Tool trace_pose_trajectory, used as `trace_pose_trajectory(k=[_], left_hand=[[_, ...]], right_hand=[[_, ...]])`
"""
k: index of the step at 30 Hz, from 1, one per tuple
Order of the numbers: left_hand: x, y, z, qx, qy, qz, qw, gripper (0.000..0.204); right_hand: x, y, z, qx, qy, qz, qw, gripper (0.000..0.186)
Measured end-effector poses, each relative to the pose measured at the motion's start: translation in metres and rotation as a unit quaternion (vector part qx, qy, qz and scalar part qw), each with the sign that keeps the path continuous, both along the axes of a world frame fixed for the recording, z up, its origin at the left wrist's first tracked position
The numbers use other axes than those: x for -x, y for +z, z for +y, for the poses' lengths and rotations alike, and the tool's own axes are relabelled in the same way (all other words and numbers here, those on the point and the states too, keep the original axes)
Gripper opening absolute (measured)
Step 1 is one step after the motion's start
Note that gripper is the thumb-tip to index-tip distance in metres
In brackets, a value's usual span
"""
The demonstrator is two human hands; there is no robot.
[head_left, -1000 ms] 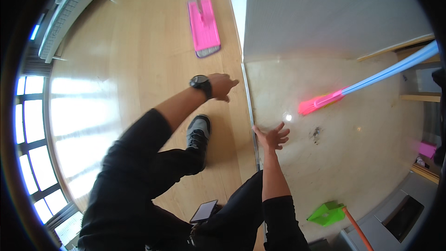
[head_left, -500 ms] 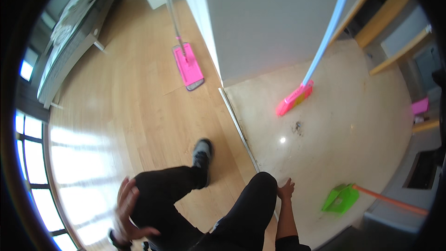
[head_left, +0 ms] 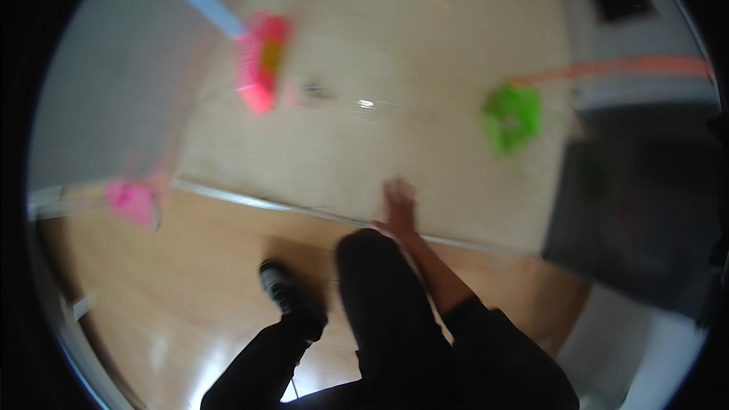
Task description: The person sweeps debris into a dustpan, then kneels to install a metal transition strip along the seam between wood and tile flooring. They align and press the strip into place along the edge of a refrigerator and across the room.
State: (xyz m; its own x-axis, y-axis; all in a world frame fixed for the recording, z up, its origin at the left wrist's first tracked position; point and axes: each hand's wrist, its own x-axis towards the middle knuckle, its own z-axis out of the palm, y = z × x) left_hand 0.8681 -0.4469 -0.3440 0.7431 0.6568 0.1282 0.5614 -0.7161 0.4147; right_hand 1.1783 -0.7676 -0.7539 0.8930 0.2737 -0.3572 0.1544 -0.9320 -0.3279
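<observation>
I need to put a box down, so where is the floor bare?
Bare tile lies between the pink broom and the green dustpan, down to the threshold strip. Bare wood floor lies left of the shoe, below the pink mop. Crowded around the right hand and knee.

Heavy motion blur smears the whole view: the pink broom head [head_left: 260, 68], the green dustpan [head_left: 513, 115] and the right hand [head_left: 399, 209] all lack sharp edges. Daylight is soft and even, with small glare spots on the pale floor [head_left: 364, 152]. Fisheye bending curves lines toward the black rim.
</observation>
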Motion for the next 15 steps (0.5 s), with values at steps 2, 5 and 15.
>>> trace_pose_trajectory(k=[2,5,15], left_hand=[[-0.02,-0.017,0.004,0.012,-0.036,-0.008,0.999,0.093],[-0.039,-0.031,0.006,0.017,-0.066,-0.014,0.998,0.092],[-0.072,-0.038,0.025,0.022,-0.091,-0.003,0.996,0.091]], right_hand=[[-0.002,-0.003,-0.01,-0.042,-0.046,0.049,0.997,0.111],[0.018,0.009,-0.054,-0.086,-0.095,0.005,0.992,0.102],[0.087,0.033,-0.158,0.112,-0.215,0.143,0.959,0.092]])
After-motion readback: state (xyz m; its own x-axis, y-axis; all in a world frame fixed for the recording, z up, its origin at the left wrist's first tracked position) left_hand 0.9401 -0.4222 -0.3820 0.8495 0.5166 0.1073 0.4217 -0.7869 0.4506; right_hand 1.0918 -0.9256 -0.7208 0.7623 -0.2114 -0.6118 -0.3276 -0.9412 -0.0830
